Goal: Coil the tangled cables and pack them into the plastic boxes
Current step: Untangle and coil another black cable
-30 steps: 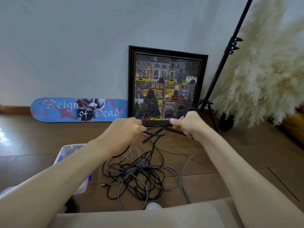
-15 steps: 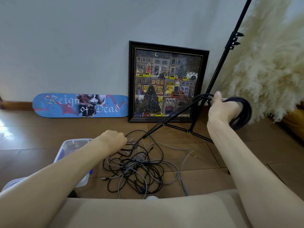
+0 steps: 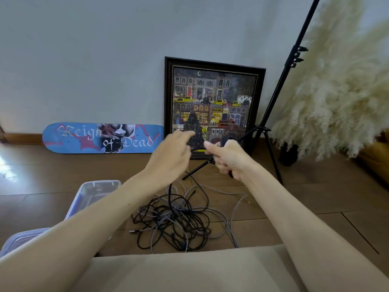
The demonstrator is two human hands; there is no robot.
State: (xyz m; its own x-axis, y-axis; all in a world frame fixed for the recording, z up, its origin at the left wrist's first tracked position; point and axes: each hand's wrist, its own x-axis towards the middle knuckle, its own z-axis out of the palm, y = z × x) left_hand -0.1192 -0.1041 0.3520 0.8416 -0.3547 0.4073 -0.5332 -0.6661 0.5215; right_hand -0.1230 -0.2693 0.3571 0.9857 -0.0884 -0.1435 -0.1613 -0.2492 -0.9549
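Note:
A tangle of black and grey cables (image 3: 174,224) lies on the wooden floor in front of me. My right hand (image 3: 229,160) grips a small coil of black cable (image 3: 224,142), most of it hidden behind the fingers. My left hand (image 3: 171,153) is raised just left of the right one, blurred, its fingers reaching toward the coil. A black strand (image 3: 170,187) hangs from under its palm down to the tangle. A clear plastic box (image 3: 84,190) stands on the floor to the left, partly behind my left forearm. A second plastic box (image 3: 20,239) shows at the lower left.
A black tripod stand (image 3: 271,114) has its legs spread just behind my hands. A framed picture (image 3: 212,102) and a blue skateboard deck (image 3: 84,138) lean on the wall. Pampas grass (image 3: 336,87) fills the right side. A beige cushion (image 3: 189,270) spans the bottom edge.
My left hand rose from the tangle toward my right hand, pulling a black strand up. My right hand swung back left with the coil, from the far right to the middle.

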